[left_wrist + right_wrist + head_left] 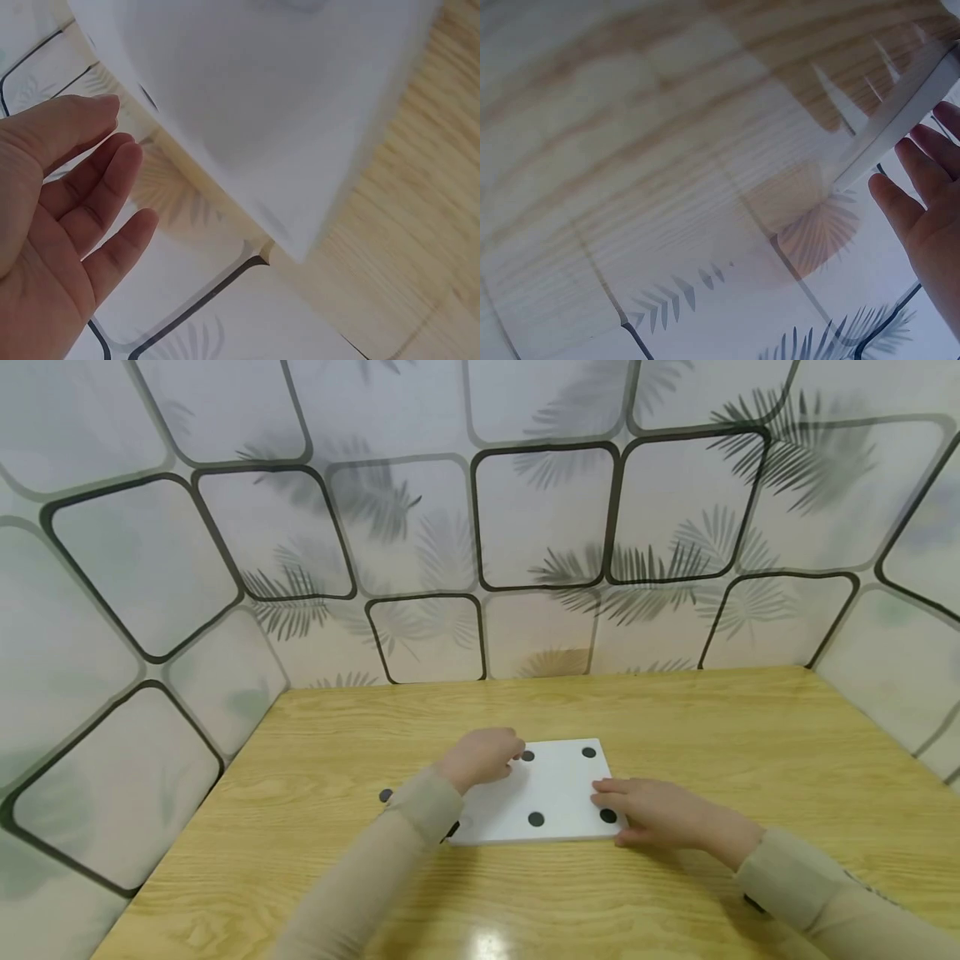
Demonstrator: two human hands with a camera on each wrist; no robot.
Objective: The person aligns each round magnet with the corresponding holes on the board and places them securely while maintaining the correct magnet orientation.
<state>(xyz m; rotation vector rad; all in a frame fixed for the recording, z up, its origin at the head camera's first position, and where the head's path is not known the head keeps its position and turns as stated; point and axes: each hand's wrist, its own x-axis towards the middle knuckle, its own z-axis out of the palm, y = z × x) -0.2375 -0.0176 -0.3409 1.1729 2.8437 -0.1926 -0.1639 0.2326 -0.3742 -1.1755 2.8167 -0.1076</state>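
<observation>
Board: a white square board (551,793) lay flat on the wooden tabletop (750,735), near its middle and towards the person's side.
Discs: black round discs sat on the board: far left (528,756), far right (588,752), near middle (536,818), near right (607,816). One more disc (386,795) lay off the board on the bare wood, to its left.
Left hand: the left hand (483,758) hovered over or rested at the board's far left corner, beside the far-left disc. In the left wrist view its fingers (90,202) were straight and slightly apart, holding nothing.
Right hand: the right hand (656,814) lay flat at the board's right edge, fingertips at the near-right disc. Grip spread, fingers (919,184) straight, not pinching.
Board edge: the right wrist view showed a thin white edge (900,124), clean-cut.
Handling, judged: looked light and stiff, foam or plastic sheet; smooth face, probably slippery on varnished wood. Discs were small, flat, likely light, awkward to lift from a flat face.
Where to hold, judged: board by opposite edges, thumb under; a disc by its rim with fingertips.
Surroundings: patterned leaf-print panels (525,518) walled the tabletop on three sides.
</observation>
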